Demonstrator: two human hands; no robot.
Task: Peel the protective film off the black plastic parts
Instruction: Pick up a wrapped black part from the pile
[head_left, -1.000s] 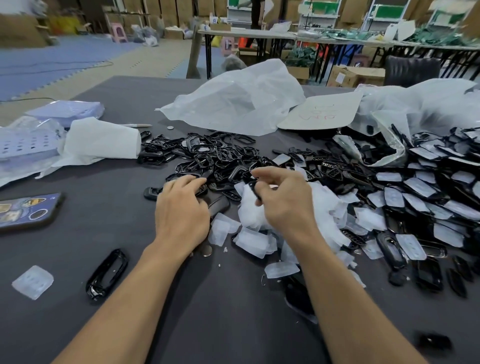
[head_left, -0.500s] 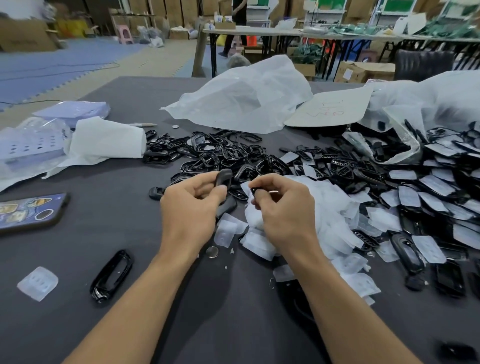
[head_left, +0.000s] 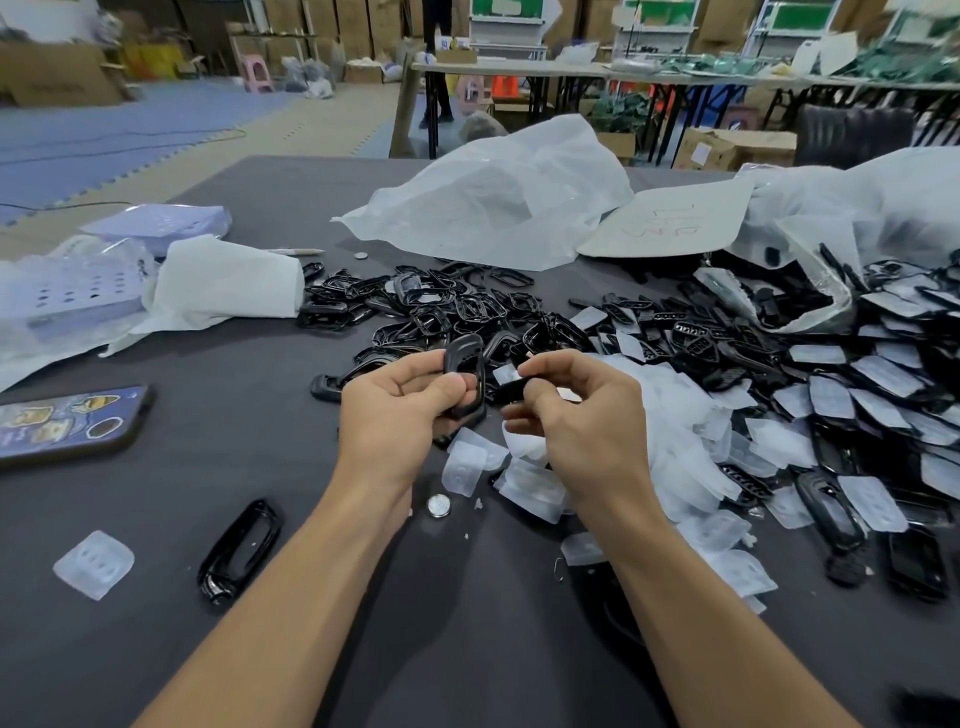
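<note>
My left hand (head_left: 400, 410) grips a black plastic frame part (head_left: 465, 364) upright above the table. My right hand (head_left: 582, 421) pinches another small black part (head_left: 511, 389) with a bit of whitish film (head_left: 504, 373) showing at its left end. The two hands are close together, almost touching. Below them lies a heap of peeled film pieces (head_left: 530, 483). A pile of bare black frames (head_left: 452, 306) sits behind the hands. To the right lie many black parts with film on them (head_left: 852, 384).
A phone (head_left: 67, 421) lies at the left edge. A lone black frame (head_left: 241, 551), a film piece (head_left: 93, 564) and a coin cell (head_left: 439, 505) lie near my forearms. White plastic bags (head_left: 498, 197), a cardboard sheet (head_left: 670, 221) and wrapped trays (head_left: 67, 291) stand behind.
My left hand picked a black frame from the pile and lifted it. Both hands rose off the table and came together, the right one turning its small part.
</note>
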